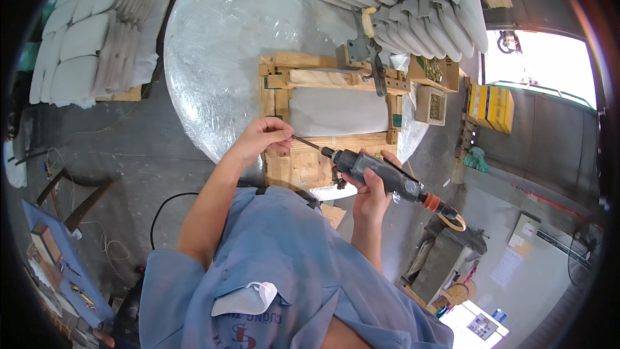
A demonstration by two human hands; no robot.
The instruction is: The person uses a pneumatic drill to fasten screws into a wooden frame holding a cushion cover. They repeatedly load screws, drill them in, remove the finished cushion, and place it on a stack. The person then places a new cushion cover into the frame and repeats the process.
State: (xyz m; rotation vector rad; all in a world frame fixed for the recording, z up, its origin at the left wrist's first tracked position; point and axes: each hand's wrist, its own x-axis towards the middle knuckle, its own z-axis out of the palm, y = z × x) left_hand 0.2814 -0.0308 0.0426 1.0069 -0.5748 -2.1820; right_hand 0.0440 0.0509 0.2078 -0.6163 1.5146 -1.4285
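Observation:
My right hand (371, 194) grips a black electric screwdriver (381, 173) by its body, with its long thin bit (306, 143) slanting up to the left. At the bit's tip, the thumb and fingers of my left hand (263, 142) are pinched together. Whatever small thing they hold there is too hidden to make out. Both hands are above the near side of a wooden jig (290, 167). Inside it lies a smooth grey panel (339, 111). A metal toggle clamp (367, 52) is mounted on the jig's far right side.
The jig rests on a round table wrapped in clear film (213, 58). Two small boxes of fasteners (431, 105) stand at its right edge. Grey panels are stacked at the far right (413, 19) and the far left (81, 35). A yellow box (491, 108) is further right.

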